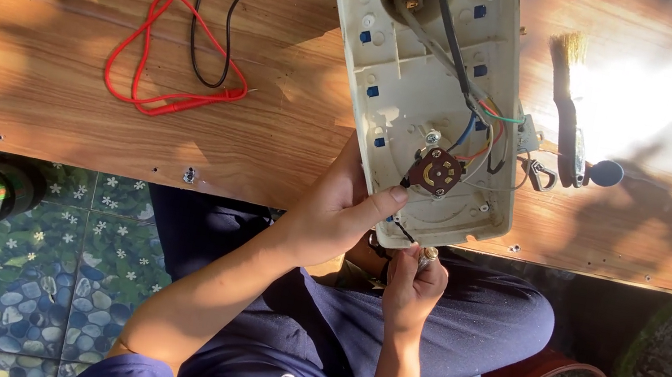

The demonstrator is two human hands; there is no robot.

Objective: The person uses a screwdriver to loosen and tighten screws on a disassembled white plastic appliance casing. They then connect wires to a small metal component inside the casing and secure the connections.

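Cream plastic casing (424,94) is gripped at its edge by the left hand (337,211), while a small metal part (429,254) is pinched in the right hand (413,288).

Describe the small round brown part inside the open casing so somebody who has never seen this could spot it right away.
Start at the wooden table and find the cream plastic casing lying open on it. At its near end, just beyond the left hand thumb, sits the brown round switch. It is the only dark disc there, with coloured wires running to it.
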